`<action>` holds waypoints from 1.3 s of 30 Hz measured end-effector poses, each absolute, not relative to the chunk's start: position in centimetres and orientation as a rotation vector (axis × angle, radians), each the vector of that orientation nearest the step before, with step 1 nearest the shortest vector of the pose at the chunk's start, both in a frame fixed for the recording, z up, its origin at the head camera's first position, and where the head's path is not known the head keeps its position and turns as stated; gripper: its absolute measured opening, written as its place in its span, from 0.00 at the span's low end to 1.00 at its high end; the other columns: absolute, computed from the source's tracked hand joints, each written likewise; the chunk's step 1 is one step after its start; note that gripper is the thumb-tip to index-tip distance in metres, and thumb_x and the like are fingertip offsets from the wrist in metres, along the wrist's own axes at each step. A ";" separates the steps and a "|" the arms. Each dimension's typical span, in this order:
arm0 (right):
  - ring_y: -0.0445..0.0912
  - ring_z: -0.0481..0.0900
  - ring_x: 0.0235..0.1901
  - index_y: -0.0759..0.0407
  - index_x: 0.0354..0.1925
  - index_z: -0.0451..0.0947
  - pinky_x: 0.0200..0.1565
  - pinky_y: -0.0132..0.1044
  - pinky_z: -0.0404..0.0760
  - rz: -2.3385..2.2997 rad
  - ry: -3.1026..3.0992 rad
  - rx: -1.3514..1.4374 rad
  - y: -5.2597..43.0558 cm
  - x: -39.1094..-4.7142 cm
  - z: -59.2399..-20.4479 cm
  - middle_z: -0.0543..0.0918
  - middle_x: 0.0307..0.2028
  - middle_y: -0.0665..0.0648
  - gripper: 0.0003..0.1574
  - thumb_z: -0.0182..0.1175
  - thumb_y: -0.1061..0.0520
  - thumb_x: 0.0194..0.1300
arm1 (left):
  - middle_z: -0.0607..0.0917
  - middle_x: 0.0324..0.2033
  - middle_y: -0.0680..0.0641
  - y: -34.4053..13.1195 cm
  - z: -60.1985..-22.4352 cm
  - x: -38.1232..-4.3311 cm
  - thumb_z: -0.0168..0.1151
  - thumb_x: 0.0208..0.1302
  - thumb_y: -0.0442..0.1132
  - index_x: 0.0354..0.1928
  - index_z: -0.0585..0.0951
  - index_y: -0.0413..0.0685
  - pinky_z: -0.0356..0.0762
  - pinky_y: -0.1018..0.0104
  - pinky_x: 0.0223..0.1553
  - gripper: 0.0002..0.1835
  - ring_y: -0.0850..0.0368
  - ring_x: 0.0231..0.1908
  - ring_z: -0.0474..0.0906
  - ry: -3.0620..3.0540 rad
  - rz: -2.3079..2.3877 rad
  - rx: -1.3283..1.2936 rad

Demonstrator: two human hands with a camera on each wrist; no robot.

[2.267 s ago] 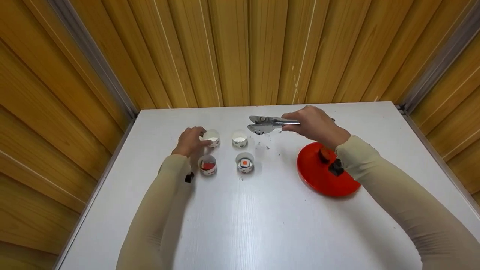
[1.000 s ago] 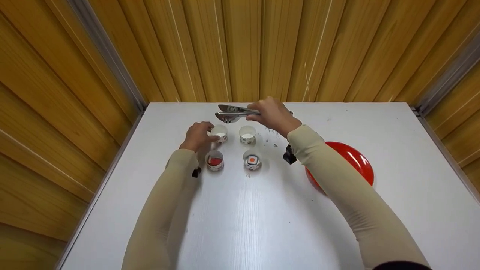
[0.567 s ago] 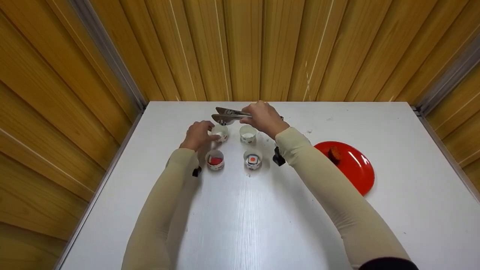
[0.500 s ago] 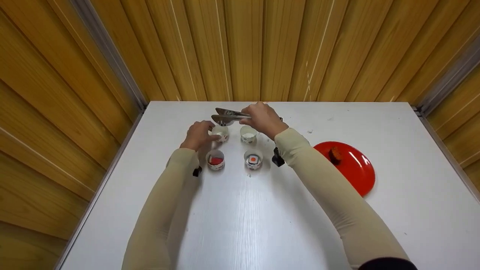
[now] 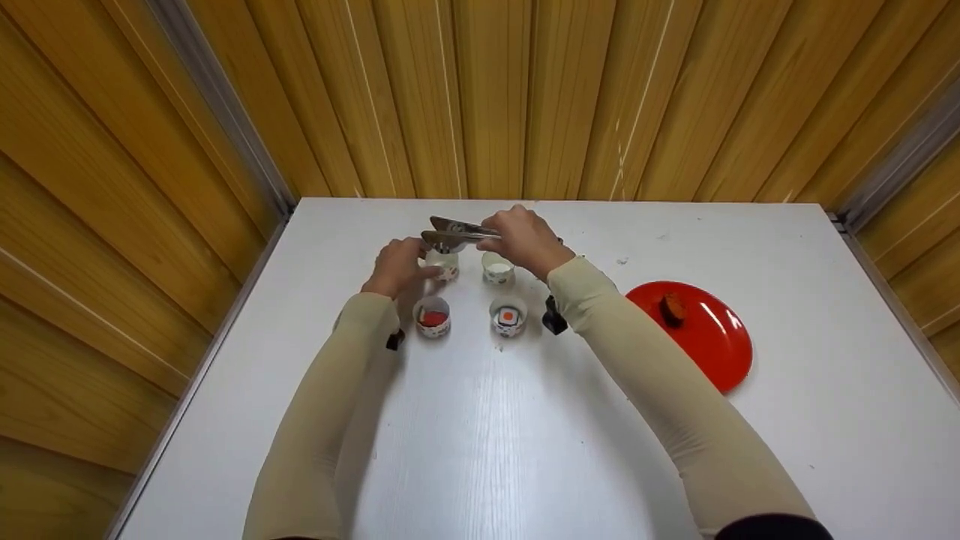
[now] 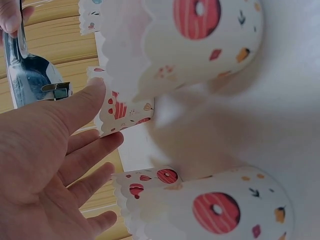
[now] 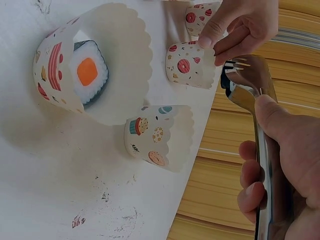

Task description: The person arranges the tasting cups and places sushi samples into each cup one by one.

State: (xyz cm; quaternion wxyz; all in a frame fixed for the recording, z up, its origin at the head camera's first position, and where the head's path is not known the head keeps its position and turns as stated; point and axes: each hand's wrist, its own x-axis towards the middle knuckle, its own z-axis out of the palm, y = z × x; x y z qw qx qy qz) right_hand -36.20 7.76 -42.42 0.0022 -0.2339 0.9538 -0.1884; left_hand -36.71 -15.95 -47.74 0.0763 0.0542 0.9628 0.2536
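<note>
My left hand (image 5: 397,268) pinches the rim of the far-left paper baking cup (image 6: 127,111) between thumb and fingers; red cakes and doughnuts are printed on the cup. Metal tongs (image 7: 265,145) lie in the grip of my right hand (image 5: 523,238), which comes from the right. Their tips stand slightly apart above that cup, and I cannot tell whether anything sits between them. Nearer me, one cup (image 5: 433,330) holds a red piece. Beside it, another cup (image 7: 52,75) contains a sushi roll (image 7: 90,72) with white rice and an orange centre.
The far-right paper cup (image 5: 498,274) stands close beside the held one. On the right, a red plate (image 5: 716,352) bears one orange-brown piece (image 5: 673,308) with a dark side. Wood-patterned panels (image 5: 487,97) rise behind the white table (image 5: 450,450).
My right hand has carried the tongs left from near the plate and lowered them over the far-left cup. My left hand stays at that cup. The view has shifted slightly.
</note>
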 end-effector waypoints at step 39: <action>0.50 0.78 0.34 0.60 0.51 0.86 0.39 0.46 0.78 -0.533 3.038 -0.728 9.3 -35.9 -42.8 0.87 0.36 0.56 0.23 0.67 0.44 0.70 | 0.87 0.52 0.39 -16.4 -48.2 -36.8 0.74 0.64 0.45 0.58 0.84 0.37 0.73 0.47 0.59 0.25 0.42 0.55 0.80 2.910 0.748 0.301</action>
